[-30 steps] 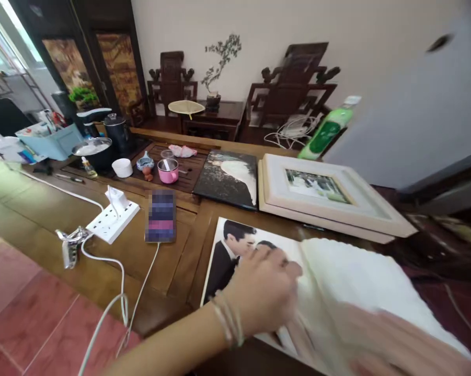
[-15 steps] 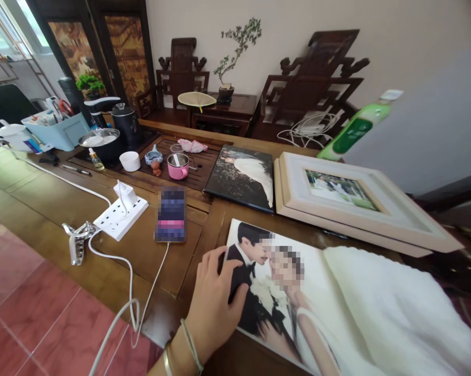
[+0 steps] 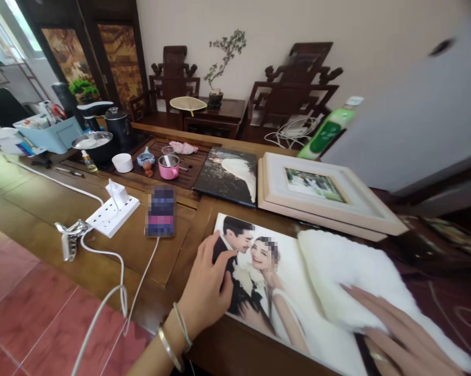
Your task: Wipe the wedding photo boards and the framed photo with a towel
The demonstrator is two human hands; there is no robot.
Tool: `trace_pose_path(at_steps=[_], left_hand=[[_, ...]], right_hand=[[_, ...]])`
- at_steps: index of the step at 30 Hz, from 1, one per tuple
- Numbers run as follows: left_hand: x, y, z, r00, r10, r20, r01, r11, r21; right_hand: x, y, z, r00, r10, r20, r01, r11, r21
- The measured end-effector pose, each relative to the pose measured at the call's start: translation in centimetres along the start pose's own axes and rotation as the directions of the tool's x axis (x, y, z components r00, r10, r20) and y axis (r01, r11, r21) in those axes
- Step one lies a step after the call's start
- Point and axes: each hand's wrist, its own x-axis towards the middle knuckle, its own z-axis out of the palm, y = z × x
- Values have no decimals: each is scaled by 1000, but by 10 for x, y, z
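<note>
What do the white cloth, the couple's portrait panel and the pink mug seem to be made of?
White cloth: matte textile, perhaps plush or terry; it looks fuzzy, with a thick, soft edge.
Couple's portrait panel: smooth print, probably on stiff board; it lies flat with straight edges.
Pink mug: plastic or painted shell, unclear; the silvery inside suggests steel.

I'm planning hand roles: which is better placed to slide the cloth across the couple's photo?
Probably the right hand: it lies on the white cloth; the left hand, off the cloth, is at the photo.
</note>
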Motion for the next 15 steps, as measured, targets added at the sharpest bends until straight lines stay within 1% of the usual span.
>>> trace_pose_path(at_steps=[2, 3, 6, 8, 9, 11, 13, 15], left_hand=[[4, 1, 0, 999, 39, 28, -40, 999, 28], [5, 1, 1, 997, 48, 52, -50, 998, 39], [10, 0, 3, 988, 21, 154, -33, 996, 78], [12, -2, 4, 983, 24, 184, -44, 993, 106], [13, -3, 4, 982, 39, 183, -61, 992, 114], [15, -4, 5, 986, 60, 156, -80, 989, 127], [17, -6, 5, 988, 83, 131, -100, 986, 129], [19, -9, 4, 987, 107, 118, -121, 986, 117]], right_hand=[[10, -4, -9, 994, -87, 65, 88, 996, -4], [13, -8, -13, 991, -104, 79, 105, 994, -7], [23, -21, -18, 995, -59, 76, 62, 997, -37], [28, -26, -16, 997, -35, 74, 41, 996, -81], [30, -27, -14, 998, -21, 64, 28, 994, -106], [33, -25, -7, 1000, 26, 6, -24, 987, -160], [35, -19, -1, 995, 84, -52, -93, 977, -192], [37, -11, 0, 990, 121, -77, -135, 971, -200]])
